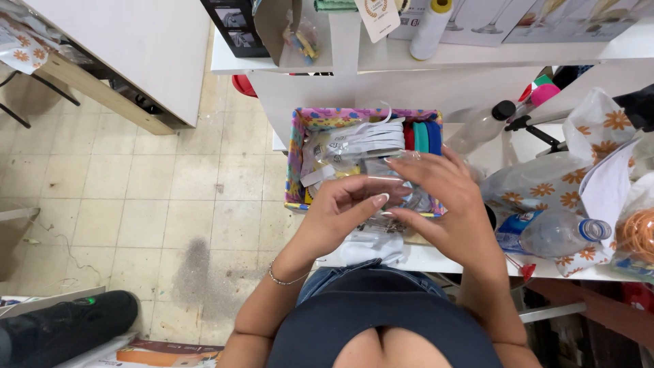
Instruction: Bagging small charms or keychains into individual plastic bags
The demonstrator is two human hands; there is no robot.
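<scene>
Clear plastic, a small packet [395, 194], sits between the two hands above the near edge of a colourful box [294, 157] on the white surface [436, 255]. The packet lies roughly crosswise to the person, its long axis running left to right, so each hand meets one end of it. Both are equally close: the left hand [340, 211] comes in from the left and below, the right hand [446, 197] from the right.

The left hand is partly closed, fingers curled, with thumb and forefinger pinching the packet's left part; long pale nails show at the fingertips. The right hand is more open, fingers spread and lightly bent, its fingertips on the packet's upper and right edge. Because the plastic is see-through, I cannot tell exactly where its edges end or what is inside.

Directly beyond the hands, the box holds white strips [368, 140] bundled in more clear wrapping, and rolls of red, teal and blue band [422, 136] stand against its right wall. Just below the hands, on the surface's near edge, lies a folded white cloth [371, 247]. To the right, well apart from the hands, a plastic bottle [558, 232] lies on its side beside flowered bags [545, 187]. A bracelet [283, 278] circles the left wrist.
</scene>
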